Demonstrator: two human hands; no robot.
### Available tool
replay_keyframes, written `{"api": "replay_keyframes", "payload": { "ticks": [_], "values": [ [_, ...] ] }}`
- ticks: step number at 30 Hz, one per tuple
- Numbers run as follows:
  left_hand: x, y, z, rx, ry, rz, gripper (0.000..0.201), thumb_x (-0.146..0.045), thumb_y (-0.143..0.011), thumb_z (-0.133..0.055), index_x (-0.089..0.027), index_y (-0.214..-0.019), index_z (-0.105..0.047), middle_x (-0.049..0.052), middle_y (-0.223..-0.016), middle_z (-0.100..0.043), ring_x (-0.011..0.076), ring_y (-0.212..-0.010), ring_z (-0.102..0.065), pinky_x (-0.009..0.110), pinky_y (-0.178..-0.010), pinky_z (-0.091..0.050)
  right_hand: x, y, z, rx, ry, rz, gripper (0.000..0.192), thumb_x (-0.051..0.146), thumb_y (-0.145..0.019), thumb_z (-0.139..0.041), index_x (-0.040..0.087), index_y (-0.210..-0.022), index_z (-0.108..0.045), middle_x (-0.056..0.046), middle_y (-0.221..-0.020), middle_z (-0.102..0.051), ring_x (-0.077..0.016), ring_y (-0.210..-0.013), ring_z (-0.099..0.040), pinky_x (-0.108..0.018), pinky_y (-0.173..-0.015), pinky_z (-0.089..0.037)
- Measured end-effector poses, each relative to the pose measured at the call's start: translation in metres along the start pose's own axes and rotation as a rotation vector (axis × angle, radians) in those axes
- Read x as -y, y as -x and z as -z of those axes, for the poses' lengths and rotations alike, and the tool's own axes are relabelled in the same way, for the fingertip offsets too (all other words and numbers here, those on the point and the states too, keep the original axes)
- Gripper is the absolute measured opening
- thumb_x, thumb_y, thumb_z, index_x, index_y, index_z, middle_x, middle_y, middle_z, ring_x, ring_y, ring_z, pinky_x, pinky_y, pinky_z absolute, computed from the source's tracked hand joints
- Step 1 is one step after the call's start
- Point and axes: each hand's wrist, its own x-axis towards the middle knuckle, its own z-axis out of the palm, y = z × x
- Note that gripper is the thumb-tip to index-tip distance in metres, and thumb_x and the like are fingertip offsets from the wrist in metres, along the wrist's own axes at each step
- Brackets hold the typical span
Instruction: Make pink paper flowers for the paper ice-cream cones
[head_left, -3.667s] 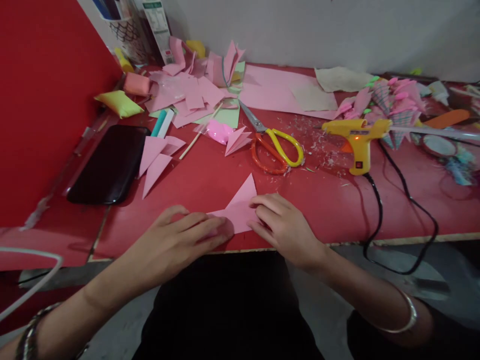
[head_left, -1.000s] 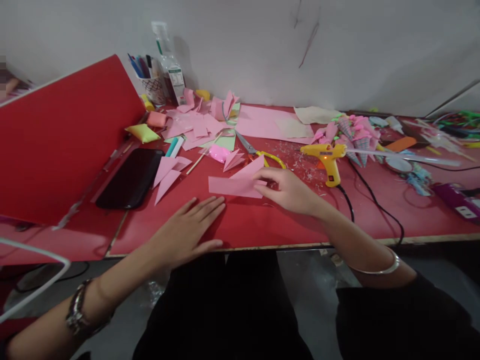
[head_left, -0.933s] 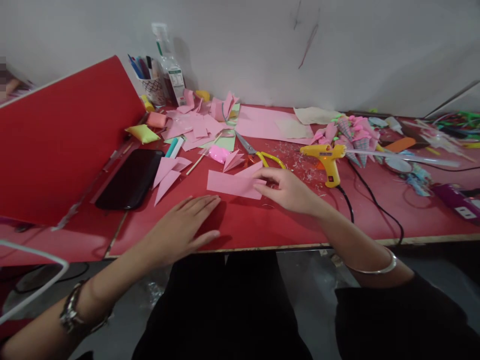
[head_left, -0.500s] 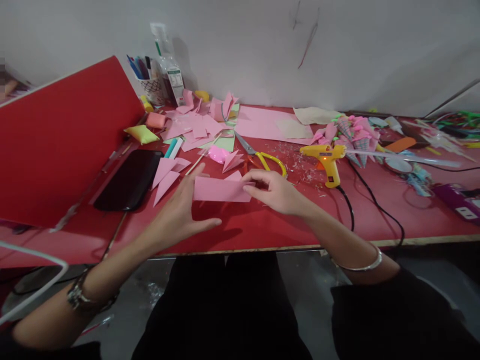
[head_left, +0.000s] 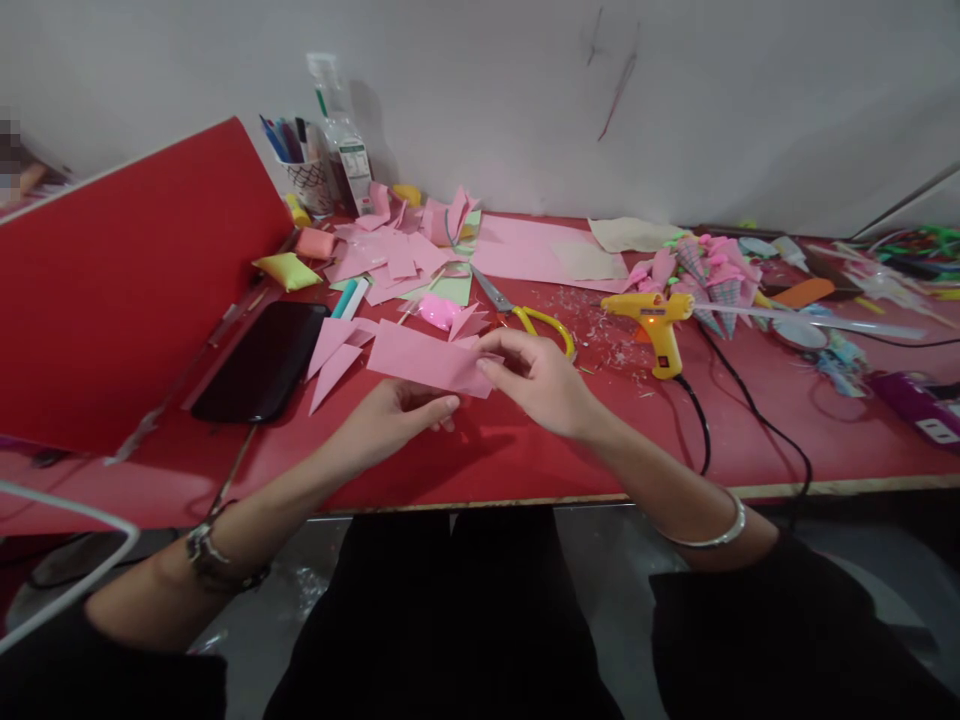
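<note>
Both hands are gripping a folded pink paper [head_left: 424, 358] above the red surface [head_left: 525, 450]: right hand [head_left: 536, 380] pinching its right end, left hand [head_left: 394, 415] supporting underneath. A patterned cup [head_left: 309, 185] is holding pens [head_left: 281, 138] by the wall.

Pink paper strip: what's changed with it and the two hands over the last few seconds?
The pink paper strip was pressed flat near the table edge by both hands; the right hand lifted it off the red table and carried it up and left. The left hand, flat on the table a second ago, rose and now pinches the strip from below. The scissors, glue gun and black phone stayed put.
</note>
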Motion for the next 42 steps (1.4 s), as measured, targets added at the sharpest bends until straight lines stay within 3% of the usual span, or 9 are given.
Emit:
{"api": "replay_keyframes", "payload": {
  "ticks": [5,11,15,18,22,24,27,34,42],
  "values": [
    [0.0,-0.004,-0.001,-0.121,-0.052,-0.028,0.027,-0.038,-0.071,-0.05,-0.017,-0.056,-0.059,0.0,-0.059,-0.063,0.0126,-0.06,-0.056,0.026,-0.063,-0.043,-0.001,0.001,0.004,-0.021,0.006,0.007,0.01,0.013,-0.076,-0.046,0.014,-0.08,-0.055,0.0,-0.077,-0.058,-0.0082,-0.067,-0.05,-0.023,-0.061,-0.04],
    [0.009,-0.015,0.027,-0.296,-0.145,-0.086,0.031,-0.029,-0.07,-0.05,-0.017,-0.042,-0.048,-0.003,-0.045,-0.051,0.0097,-0.053,-0.049,0.023,-0.059,-0.038,-0.006,0.008,0.017,-0.063,0.081,-0.021,0.009,0.013,-0.075,-0.047,0.014,-0.079,-0.055,-0.001,-0.074,-0.056,-0.0084,-0.065,-0.048,-0.023,-0.061,-0.041],
    [0.013,-0.018,0.042,-0.494,-0.084,-0.081,0.041,-0.03,-0.083,-0.035,-0.018,-0.044,-0.044,-0.005,-0.039,-0.039,0.0065,-0.04,-0.036,0.021,-0.046,-0.032,-0.01,0.017,0.02,0.078,0.188,0.07,0.011,0.009,-0.074,-0.045,0.015,-0.076,-0.055,-0.002,-0.078,-0.052,-0.0101,-0.072,-0.05,-0.024,-0.066,-0.041],
    [0.011,-0.015,0.039,-0.554,-0.218,-0.24,0.038,-0.023,-0.085,-0.028,-0.018,-0.053,-0.047,-0.003,-0.049,-0.046,0.0081,-0.048,-0.044,0.021,-0.049,-0.037,-0.011,0.021,0.017,0.19,0.274,0.132,0.013,0.01,-0.076,-0.045,0.015,-0.077,-0.057,-0.004,-0.084,-0.049,-0.0111,-0.078,-0.049,-0.025,-0.072,-0.041],
    [0.006,-0.009,0.022,-0.372,-0.66,-0.626,0.014,-0.021,-0.08,-0.043,-0.014,-0.088,-0.053,0.004,-0.081,-0.057,0.0138,-0.076,-0.052,0.027,-0.069,-0.043,-0.013,0.017,0.011,0.259,0.393,0.141,0.016,0.01,-0.077,-0.045,0.017,-0.077,-0.059,-0.004,-0.091,-0.044,-0.0126,-0.087,-0.048,-0.029,-0.082,-0.038],
    [0.007,-0.007,0.012,-0.145,-0.917,-0.688,0.02,-0.024,-0.082,-0.042,-0.015,-0.097,-0.052,0.007,-0.094,-0.057,0.0177,-0.087,-0.051,0.032,-0.076,-0.042,-0.015,0.013,0.009,0.279,0.422,0.135,0.017,0.01,-0.077,-0.045,0.017,-0.078,-0.06,-0.005,-0.093,-0.043,-0.0129,-0.089,-0.047,-0.029,-0.083,-0.037],
    [0.014,-0.003,0.001,0.033,-1.141,-0.639,0.025,-0.027,-0.084,-0.04,-0.013,-0.099,-0.054,0.008,-0.096,-0.057,0.019,-0.088,-0.051,0.034,-0.08,-0.041,-0.019,0.009,0.008,0.283,0.42,0.114,0.02,0.01,-0.077,-0.043,0.017,-0.079,-0.061,-0.005,-0.089,-0.046,-0.0122,-0.084,-0.049,-0.028,-0.08,-0.038],
    [0.015,0.005,-0.012,0.045,-1.255,-0.522,0.029,-0.021,-0.084,-0.042,-0.012,-0.108,-0.054,0.008,-0.093,-0.057,0.0206,-0.089,-0.051,0.033,-0.077,-0.044,-0.024,0.011,0.006,0.118,0.234,-0.221,0.021,0.011,-0.073,-0.041,0.016,-0.066,-0.06,-0.001,-0.067,-0.061,-0.0112,-0.064,-0.052,-0.024,-0.061,-0.038],
    [0.012,0.007,-0.023,-0.042,-1.265,-0.346,0.032,-0.021,-0.082,-0.043,-0.009,-0.111,-0.051,0.009,-0.094,-0.056,0.0196,-0.086,-0.053,0.03,-0.073,-0.046,-0.027,0.017,-0.004,0.052,0.143,-0.287,0.008,0.019,-0.075,-0.045,0.016,-0.078,-0.053,0.006,-0.052,-0.043,-0.0077,-0.049,-0.04,-0.02,-0.048,-0.03]
  ]
}}
